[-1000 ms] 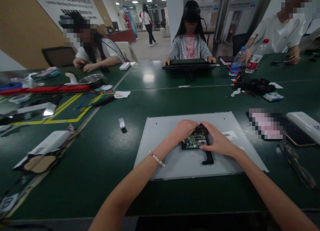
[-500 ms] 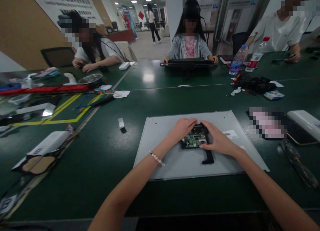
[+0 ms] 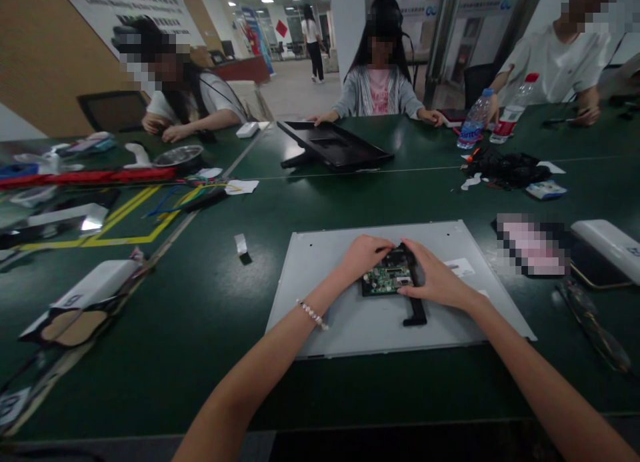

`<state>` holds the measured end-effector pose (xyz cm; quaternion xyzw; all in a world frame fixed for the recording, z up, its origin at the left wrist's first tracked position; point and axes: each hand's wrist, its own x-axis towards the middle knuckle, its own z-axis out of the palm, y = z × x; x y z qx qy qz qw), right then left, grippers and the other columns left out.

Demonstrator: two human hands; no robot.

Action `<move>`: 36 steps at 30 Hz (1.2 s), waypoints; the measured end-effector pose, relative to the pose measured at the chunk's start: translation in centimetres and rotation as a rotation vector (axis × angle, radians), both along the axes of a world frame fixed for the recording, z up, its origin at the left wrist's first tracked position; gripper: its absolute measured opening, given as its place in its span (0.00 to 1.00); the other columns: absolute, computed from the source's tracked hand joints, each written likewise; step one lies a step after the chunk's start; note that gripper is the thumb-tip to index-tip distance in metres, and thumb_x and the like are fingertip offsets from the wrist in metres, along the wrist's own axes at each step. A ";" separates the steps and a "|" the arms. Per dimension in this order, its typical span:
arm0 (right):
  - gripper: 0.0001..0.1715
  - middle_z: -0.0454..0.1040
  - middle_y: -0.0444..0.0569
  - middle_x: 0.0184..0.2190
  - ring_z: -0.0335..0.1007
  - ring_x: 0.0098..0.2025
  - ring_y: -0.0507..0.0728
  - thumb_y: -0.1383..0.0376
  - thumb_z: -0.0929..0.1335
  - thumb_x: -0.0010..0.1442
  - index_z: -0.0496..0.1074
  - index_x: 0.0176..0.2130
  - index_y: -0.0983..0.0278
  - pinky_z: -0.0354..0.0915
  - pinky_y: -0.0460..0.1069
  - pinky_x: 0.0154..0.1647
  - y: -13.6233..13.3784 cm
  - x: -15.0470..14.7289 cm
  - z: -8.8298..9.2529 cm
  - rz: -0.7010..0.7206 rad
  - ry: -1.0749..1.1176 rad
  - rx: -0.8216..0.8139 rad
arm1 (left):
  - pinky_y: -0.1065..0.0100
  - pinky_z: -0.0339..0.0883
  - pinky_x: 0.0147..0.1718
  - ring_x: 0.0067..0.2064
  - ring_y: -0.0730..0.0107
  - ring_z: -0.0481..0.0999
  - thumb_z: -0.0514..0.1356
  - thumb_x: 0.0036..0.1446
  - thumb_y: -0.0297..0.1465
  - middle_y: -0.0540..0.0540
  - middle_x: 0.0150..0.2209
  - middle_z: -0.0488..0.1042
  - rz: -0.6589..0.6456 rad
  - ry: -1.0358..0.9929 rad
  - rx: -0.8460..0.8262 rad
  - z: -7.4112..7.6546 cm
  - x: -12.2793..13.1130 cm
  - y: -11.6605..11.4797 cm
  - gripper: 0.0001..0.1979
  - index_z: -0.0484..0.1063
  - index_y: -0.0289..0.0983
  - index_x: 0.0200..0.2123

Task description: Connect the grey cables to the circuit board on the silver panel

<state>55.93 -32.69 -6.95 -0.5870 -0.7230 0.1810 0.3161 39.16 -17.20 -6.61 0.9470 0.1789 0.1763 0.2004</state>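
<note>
A green circuit board (image 3: 386, 279) in a black bracket (image 3: 415, 312) sits on a flat grey metal panel (image 3: 330, 329). My left hand (image 3: 367, 257) closes its fingertips on the upper left edge of the bracket. From the right, my right hand (image 3: 433, 275) grips the bracket's side, fingers at its top corner and thumb near the board's lower right. The bracket's lower end sticks out below my right thumb. My fingers partly cover its upper edge, and small details there cannot be made out.
Across the green table a person holds a black monitor casing (image 3: 335, 145). Two bottles (image 3: 475, 119) and a black bundle (image 3: 507, 167) stand and lie at right. A phone (image 3: 600, 259) and glasses (image 3: 593, 325) lie nearer. Cables, a metal bowl (image 3: 179, 157) and a white box (image 3: 95, 285) are at left.
The person opposite has tilted and swung the black casing toward the left, one hand now off it. Someone walking in the background has shifted right. My hands stay practically still on the bracket.
</note>
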 end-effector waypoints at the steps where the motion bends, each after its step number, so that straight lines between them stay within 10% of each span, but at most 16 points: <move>1: 0.55 0.52 0.56 0.67 0.50 0.66 0.68 0.50 0.71 0.53 0.41 0.69 0.57 0.53 0.65 0.65 0.0 0.0 0.0 0.000 0.002 0.003 | 0.71 0.68 0.46 0.43 0.69 0.79 0.58 0.61 0.26 0.46 0.42 0.80 -0.007 -0.002 -0.018 0.0 0.0 0.1 0.11 0.79 0.36 0.43; 36: 0.57 0.51 0.56 0.67 0.49 0.67 0.69 0.52 0.72 0.53 0.40 0.69 0.57 0.51 0.66 0.65 -0.5 0.0 -0.4 0.014 -0.012 0.036 | 0.59 0.59 0.57 0.46 0.65 0.79 0.59 0.60 0.27 0.49 0.43 0.80 0.003 -0.057 -0.072 -1.1 0.2 0.0 0.09 0.79 0.40 0.40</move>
